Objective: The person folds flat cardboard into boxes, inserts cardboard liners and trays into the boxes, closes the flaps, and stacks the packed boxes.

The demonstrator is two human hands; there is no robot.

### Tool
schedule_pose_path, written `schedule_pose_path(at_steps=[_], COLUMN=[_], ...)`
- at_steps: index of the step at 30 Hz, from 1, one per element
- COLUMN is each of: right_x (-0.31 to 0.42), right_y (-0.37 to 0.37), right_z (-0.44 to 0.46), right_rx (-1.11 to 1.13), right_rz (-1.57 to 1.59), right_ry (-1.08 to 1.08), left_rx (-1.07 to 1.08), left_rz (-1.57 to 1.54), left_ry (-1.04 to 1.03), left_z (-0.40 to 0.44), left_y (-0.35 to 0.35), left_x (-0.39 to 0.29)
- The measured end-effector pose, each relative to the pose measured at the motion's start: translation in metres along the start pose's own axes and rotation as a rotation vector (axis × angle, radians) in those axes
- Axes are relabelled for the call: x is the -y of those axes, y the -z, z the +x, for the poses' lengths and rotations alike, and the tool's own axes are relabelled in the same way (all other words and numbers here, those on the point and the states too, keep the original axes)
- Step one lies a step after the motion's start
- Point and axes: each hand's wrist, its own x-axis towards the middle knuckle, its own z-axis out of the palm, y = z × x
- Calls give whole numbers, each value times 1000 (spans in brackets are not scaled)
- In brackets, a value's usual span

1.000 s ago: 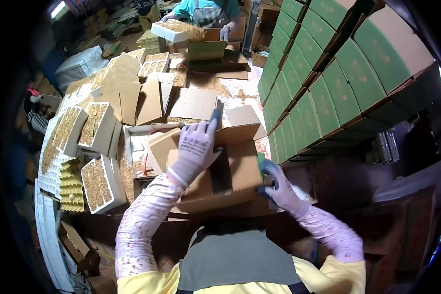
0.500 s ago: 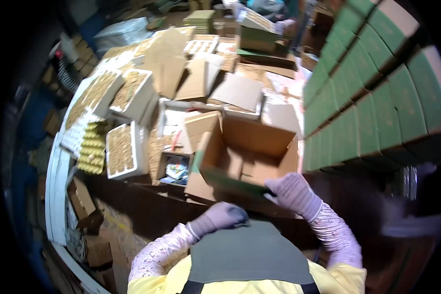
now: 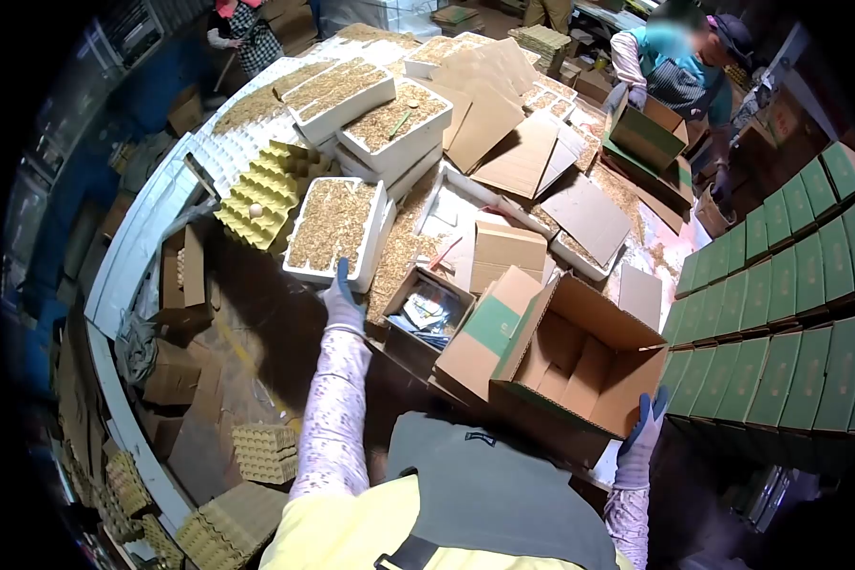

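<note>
My left hand [image 3: 344,302], in a grey glove with blue fingertips, reaches to the near edge of a white foam box [image 3: 369,274] filled with brown husk-like bedding. Its fingers stretch out against or just at the box's corner; I cannot tell if they touch. On the right, an open cardboard box [image 3: 579,366] with nothing inside stands tilted on the table's front edge. Beside its near right corner is my right hand [image 3: 642,435], gloved the same way, fingers extended and apart. A small carton [image 3: 458,302] with plastic packets sits between the two boxes.
Yellow egg trays [image 3: 268,201], one egg on them, lie left of the foam boxes. Stacked green cartons [image 3: 769,370] wall the right side. Cardboard sheets [image 3: 518,157] cover mid-table. A co-worker [image 3: 679,71] handles a green box [image 3: 648,133] at the back right. Egg-tray stacks [image 3: 264,451] stand low left.
My view has turned left. My left hand has gone from beside my apron out to the foam box. My right hand has moved from the cardboard box's near rim to its right corner, fingers extended.
</note>
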Motion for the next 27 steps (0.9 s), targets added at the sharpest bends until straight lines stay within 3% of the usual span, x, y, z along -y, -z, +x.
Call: schedule_pose_path(at_steps=[1,4,5,6,7,9,11,12,13,15,16,18,19,23,25,26,27], right_x=[0,13,13,10,5,-6,-17,-23,-31,-57,-34,-39,-9,-32,-18,-22,-25], right_y=[4,3,5,7,9,14,17,18,23,36,24,20,6,14,12,13,16], right_z=[1,4,4,6,7,9,15,18,21,33,22,28,18,23,18,20,22], right_rx=[25,77,78,70,58,38,26,16,-2,-12,-50,-46,20,67,195,98,1], right_rz=[-3,-31,-32,-12,19,79,149,199,244,285,80,247,398,183,601,531,459], right_ry=[-16,-76,-87,-100,-111,-133,-157,-166,-172,-219,-180,-200,-258,-45,-149,-214,-280], left_rx=[304,100,90,-172,-196,58,-8,2,86,330,503,751,915,1177,1320,1382,1541], left_rz=[349,653,75,-560,-656,-744,-647,-655,-764,-892,-959,-1027,-998,-718,-535,-536,-357], left_ry=[-294,-455,-7,350,382,460,433,284,305,415,520,775,787,888,651,646,157], left_z=[16,-7,3,10,9,2,21,18,14,-9,-26,-68,-92,-167,-195,-202,-206], left_y=[25,38,40,40,50,66,70,64,65,61,51,32,16,-67,-94,-109,-109], left_x=[47,-2,2,-3,-7,-41,-6,-15,-25,-53,-84,-146,-179,-240,-251,-245,-242])
